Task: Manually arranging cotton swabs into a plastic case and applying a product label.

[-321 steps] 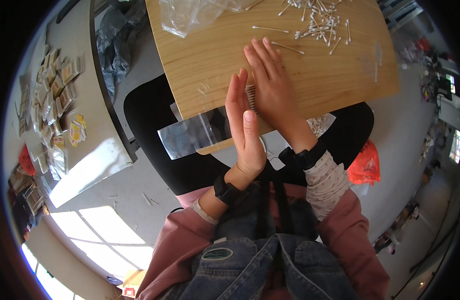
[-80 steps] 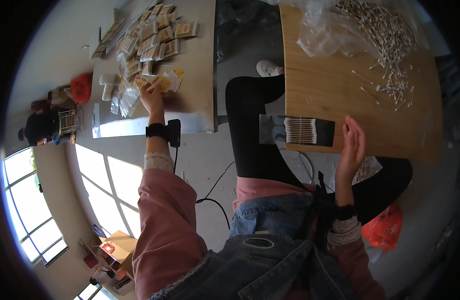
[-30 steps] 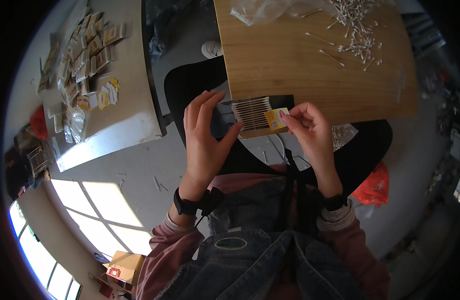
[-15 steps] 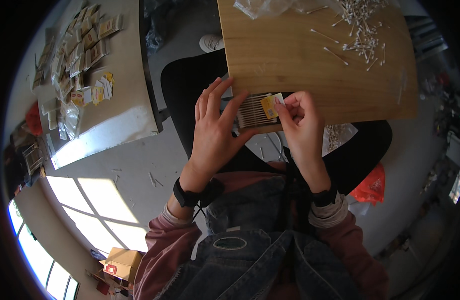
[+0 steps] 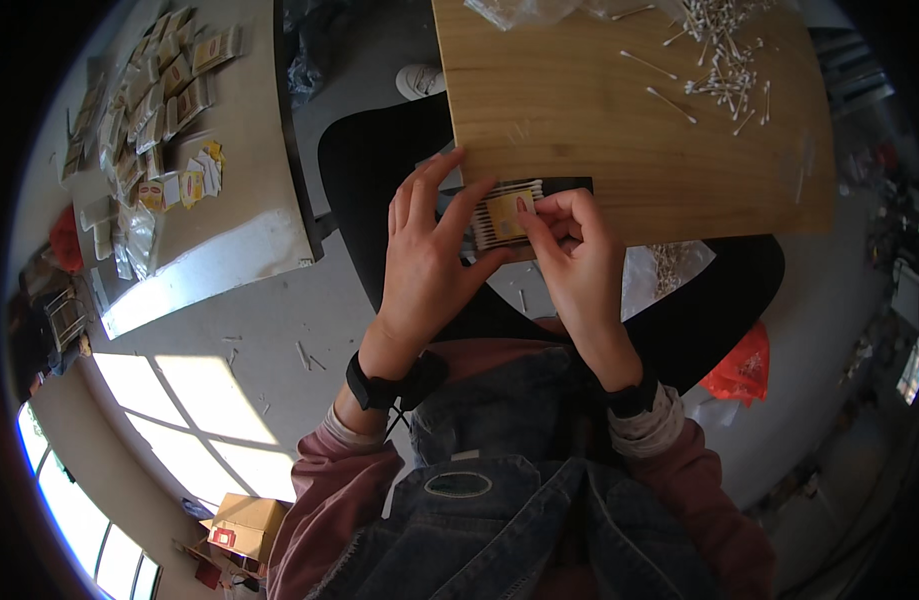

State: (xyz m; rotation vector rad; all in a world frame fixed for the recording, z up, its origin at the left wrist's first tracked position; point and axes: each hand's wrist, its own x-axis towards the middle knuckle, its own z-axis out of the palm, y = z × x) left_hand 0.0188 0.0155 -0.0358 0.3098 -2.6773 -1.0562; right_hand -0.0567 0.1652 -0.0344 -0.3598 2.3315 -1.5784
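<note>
A flat pack of cotton swabs (image 5: 484, 232), lined up in a row, rests at the near left edge of the wooden table. My left hand (image 5: 424, 235) is curved around its left side, thumb at the near edge and fingers at the far edge. A small yellow card (image 5: 505, 212) lies over the swabs. Its right end is pinched between the thumb and forefinger of my right hand (image 5: 584, 245). Whether the card is inside the pack's clear wrapping or on top of it, I cannot make out.
Loose cotton swabs (image 5: 719, 70) lie heaped at the far right of the wooden table (image 5: 579, 120), beside a clear plastic bag (image 5: 524, 10). On the left table (image 5: 254, 200) are several filled swab packs (image 5: 159, 95) and yellow-and-white cards (image 5: 207, 175). A red bag (image 5: 739, 360) sits low at right.
My right hand has moved left with the yellow card, which now covers more of the swabs' middle. My left hand has stayed nearly in place around the pack.
</note>
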